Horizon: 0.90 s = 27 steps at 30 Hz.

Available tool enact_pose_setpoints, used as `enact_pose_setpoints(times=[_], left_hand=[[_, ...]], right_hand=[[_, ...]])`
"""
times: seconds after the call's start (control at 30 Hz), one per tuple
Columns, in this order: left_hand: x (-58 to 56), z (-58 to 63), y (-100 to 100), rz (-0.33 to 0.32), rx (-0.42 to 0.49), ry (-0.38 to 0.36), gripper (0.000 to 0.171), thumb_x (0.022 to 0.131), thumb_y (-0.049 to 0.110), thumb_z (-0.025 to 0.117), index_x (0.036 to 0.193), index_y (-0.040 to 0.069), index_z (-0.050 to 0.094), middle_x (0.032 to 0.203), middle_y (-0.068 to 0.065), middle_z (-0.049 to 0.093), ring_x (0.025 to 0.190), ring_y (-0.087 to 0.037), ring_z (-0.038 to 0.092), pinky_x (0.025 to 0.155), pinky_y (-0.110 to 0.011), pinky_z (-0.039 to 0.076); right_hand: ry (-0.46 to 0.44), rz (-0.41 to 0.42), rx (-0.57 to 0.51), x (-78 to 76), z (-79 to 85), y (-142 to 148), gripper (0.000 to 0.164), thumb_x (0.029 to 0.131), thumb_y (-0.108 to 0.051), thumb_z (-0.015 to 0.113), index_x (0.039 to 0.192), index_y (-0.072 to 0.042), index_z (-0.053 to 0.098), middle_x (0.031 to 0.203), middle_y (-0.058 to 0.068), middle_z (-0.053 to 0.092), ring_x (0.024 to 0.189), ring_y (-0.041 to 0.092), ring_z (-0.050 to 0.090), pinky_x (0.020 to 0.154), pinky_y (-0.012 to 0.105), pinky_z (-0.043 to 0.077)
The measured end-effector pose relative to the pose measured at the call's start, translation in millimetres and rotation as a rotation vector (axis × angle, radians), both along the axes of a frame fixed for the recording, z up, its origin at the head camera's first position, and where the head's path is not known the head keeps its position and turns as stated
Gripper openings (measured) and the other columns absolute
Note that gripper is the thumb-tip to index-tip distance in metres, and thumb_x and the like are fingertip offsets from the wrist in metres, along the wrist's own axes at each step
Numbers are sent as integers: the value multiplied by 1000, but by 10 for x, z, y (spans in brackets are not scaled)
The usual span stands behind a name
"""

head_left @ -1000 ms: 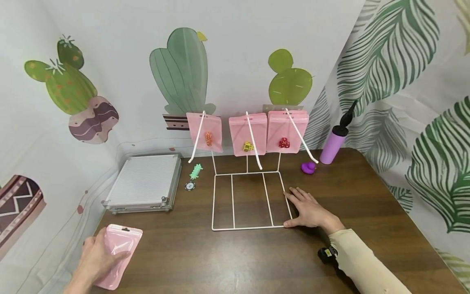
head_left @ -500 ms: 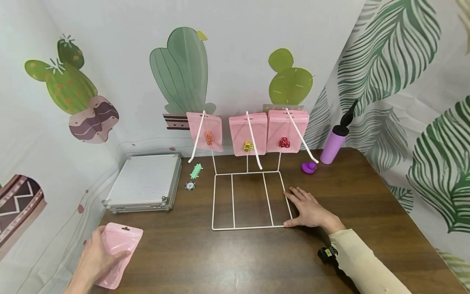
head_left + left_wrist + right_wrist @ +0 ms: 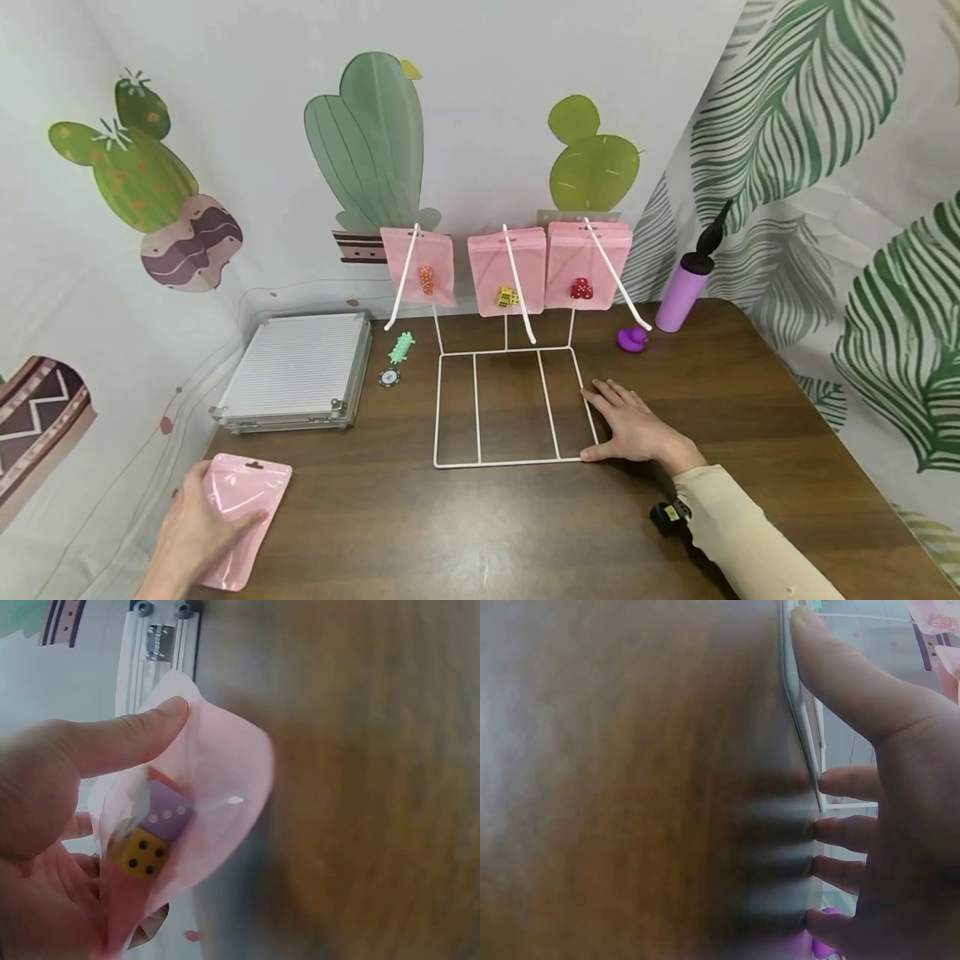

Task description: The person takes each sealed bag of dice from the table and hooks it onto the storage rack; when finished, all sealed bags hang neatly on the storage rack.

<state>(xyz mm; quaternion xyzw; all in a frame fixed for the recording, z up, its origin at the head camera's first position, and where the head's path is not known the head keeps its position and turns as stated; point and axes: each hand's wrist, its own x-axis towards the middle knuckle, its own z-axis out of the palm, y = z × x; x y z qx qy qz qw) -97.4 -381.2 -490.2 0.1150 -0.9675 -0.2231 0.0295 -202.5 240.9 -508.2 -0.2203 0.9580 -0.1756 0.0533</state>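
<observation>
At the table's left front, my left hand (image 3: 191, 533) grips a glossy pink zip bag (image 3: 243, 492) by its side, the thumb across its front. Through the bag's clear face in the left wrist view show a purple die (image 3: 169, 811) and a yellow die (image 3: 141, 853), with an orange bit behind. My right hand (image 3: 633, 429) rests with spread fingers at the right front corner of a white wire display rack (image 3: 517, 464), thumb on its base wire. Pink bags hang from the rack's three prongs, showing orange dice (image 3: 427, 281), yellow dice (image 3: 506, 297) and red dice (image 3: 581, 289).
A ribbed silver case (image 3: 300, 367) lies at the back left. Between it and the rack are a mint-green bumpy toy (image 3: 401, 347) and a poker chip (image 3: 389, 377). Behind my right hand sit a purple rubber duck (image 3: 632, 339) and a purple hand pump (image 3: 681, 296).
My left hand's fingers have shifted slightly up along the pink bag's left side. The right hand and the rack stay where they were.
</observation>
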Motion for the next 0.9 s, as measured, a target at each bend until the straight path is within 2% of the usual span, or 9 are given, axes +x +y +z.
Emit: enact_pose_setpoints(times=[0.2,0.43,0.67,0.9], left_hand=[[44,120,84,-19,-16,109,121,61,41,91,147,-4,18,115,-40,47,95,-57,53,72,-62,45],[54,278,232,-29,-4,166,118,63,41,90,150,2,20,115,-32,51,93,-48,55,68,-52,44],[-35,445,475,-60,13,272,114,62,36,92,149,3,26,111,-27,54,92,-43,56,68,-50,42],[-120,566,705,-114,35,288,109,65,33,91,147,1,27,109,-21,55,88,-34,56,65,-41,43]], right_hand=[[-3,-9,-1,-6,12,-2,105,70,-59,78,148,-2,37,153,28,29,142,50,22,109,70,20],[-11,-6,3,-15,-4,-12,105,70,-61,77,148,-3,37,154,28,29,142,49,22,110,69,20],[-1,-5,-1,-19,-5,-14,105,70,-61,77,148,-2,38,153,28,30,141,50,22,110,69,20],[-12,-3,11,-14,-13,-6,106,70,-61,76,148,-3,37,154,28,29,142,49,21,110,69,19]])
